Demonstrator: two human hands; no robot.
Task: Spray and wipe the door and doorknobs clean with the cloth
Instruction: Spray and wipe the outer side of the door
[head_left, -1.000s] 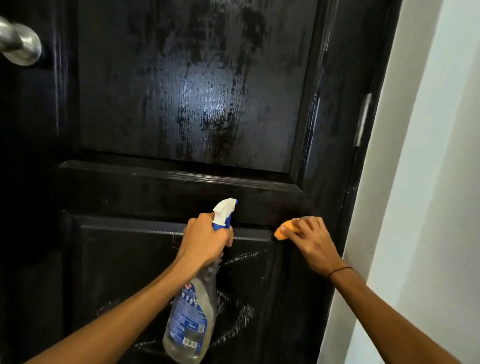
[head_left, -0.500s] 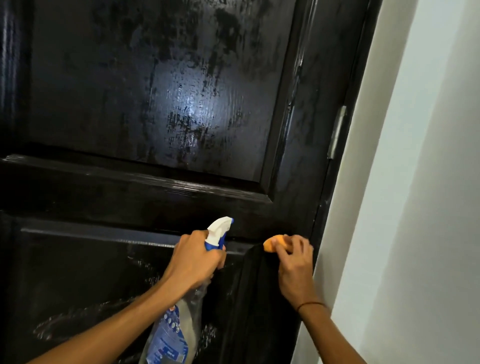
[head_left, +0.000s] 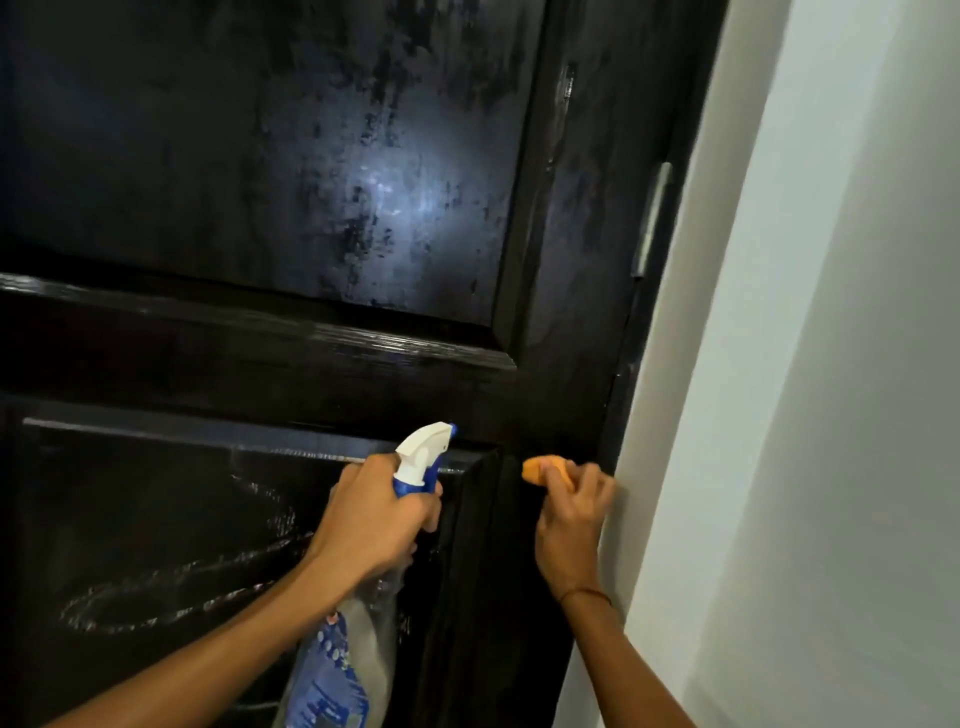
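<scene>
Cloth (head_left: 546, 469) now lower, under right hand (head_left: 571, 512).

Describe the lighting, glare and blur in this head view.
Head view: dim overall; a bluish glare patch sits on the door's upper panel; wet streaks glint on the lower panel; the wall is brightest; motion blur softens the hinge, cloth and bottle label.
</scene>
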